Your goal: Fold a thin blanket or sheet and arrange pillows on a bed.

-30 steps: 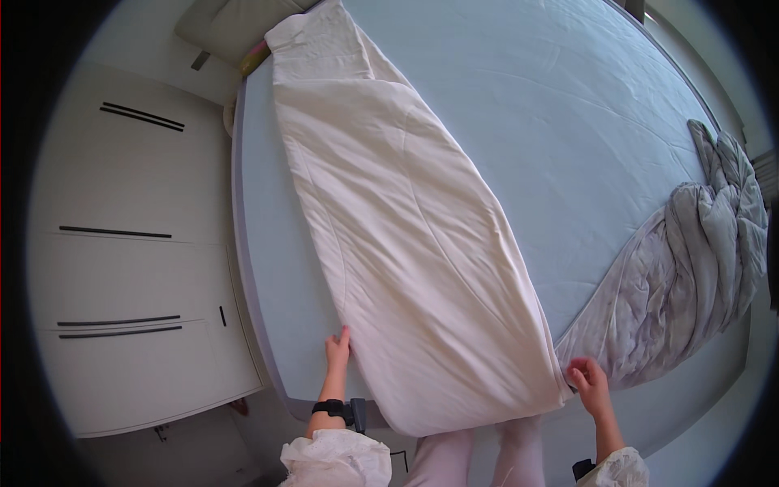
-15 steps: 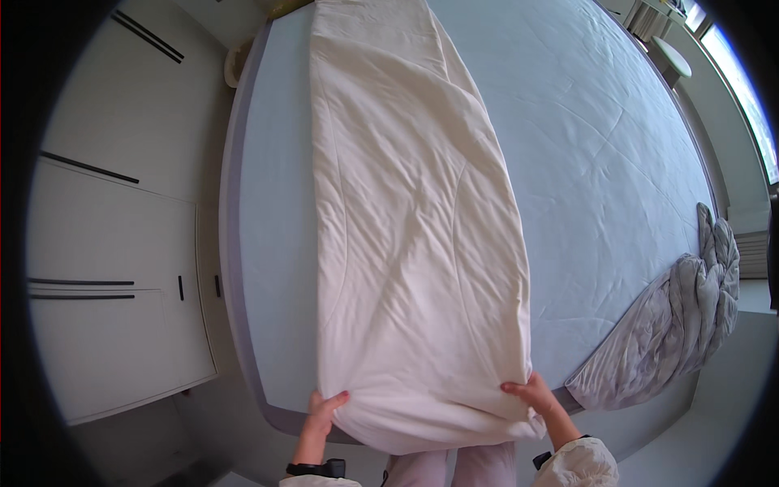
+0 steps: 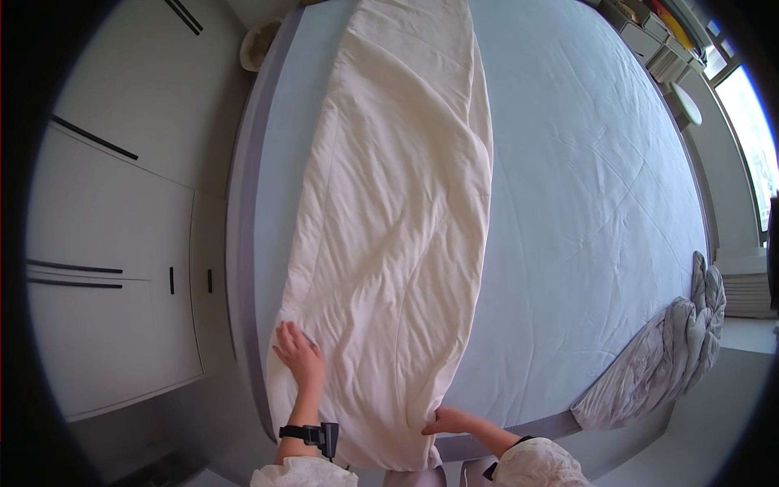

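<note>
A long cream-coloured quilt point(image 3: 398, 203), folded into a wide strip, runs lengthwise over a bed with a pale blue sheet point(image 3: 568, 203). On the quilt's left edge, near its close end, my left hand point(image 3: 299, 351) lies with its fingers stretched and spread. Lower down, my right hand point(image 3: 445, 420) grips the quilt's right edge, fingers bent around the cloth. Soft creases cross the quilt's surface, and its close end hangs over the bed's near edge in front of my legs.
A bunched grey blanket point(image 3: 661, 365) hangs over the bed's near right corner. White cabinets point(image 3: 105, 211) with black handles line the left side. A round white stool point(image 3: 686, 103) stands by the window point(image 3: 748, 130) at the far right, and a beige basket-like object point(image 3: 258, 46) sits far left.
My left hand has let go of the quilt's near corner and moved forward along its left edge. My right hand, still gripping, has shifted left, and the quilt's near end slants further left.
</note>
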The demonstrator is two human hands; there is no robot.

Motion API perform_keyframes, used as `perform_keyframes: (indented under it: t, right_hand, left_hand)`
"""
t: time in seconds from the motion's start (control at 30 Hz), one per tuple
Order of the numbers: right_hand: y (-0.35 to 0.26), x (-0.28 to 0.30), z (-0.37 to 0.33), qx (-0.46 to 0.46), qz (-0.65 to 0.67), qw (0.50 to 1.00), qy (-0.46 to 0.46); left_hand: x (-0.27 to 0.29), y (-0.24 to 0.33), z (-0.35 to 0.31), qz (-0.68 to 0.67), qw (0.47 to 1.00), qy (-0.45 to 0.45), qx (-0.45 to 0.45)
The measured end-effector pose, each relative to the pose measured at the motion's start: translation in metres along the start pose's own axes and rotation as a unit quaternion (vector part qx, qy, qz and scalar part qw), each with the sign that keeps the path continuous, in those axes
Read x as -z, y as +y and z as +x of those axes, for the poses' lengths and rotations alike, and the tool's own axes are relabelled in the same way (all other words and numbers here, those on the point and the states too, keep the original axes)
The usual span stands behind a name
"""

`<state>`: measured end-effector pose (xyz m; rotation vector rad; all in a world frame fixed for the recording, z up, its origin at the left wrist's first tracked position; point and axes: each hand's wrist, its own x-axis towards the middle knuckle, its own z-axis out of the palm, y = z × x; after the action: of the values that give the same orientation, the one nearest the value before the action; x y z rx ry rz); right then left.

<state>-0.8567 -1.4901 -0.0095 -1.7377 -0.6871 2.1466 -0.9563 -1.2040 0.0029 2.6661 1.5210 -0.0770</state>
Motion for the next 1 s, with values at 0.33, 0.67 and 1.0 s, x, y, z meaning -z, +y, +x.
perform_keyframes:
  t: [0.33,0.67,1.0]
  right_hand:
    - [-0.091,0.403,-0.088,0.254,0.232,0.786,0.513]
    - [-0.159,0.496,0.021,0.313,0.291,0.719,0.548]
    - [-0.186,0.535,0.037,0.313,0.056,0.641,0.698]
  left_hand:
    - [-0.052,0.21,0.091,-0.09,0.988,0.071,-0.104]
    - [-0.101,0.206,0.092,-0.11,0.984,0.084,-0.115]
    - [-0.13,0.185,0.086,-0.086,0.987,0.066,-0.121]
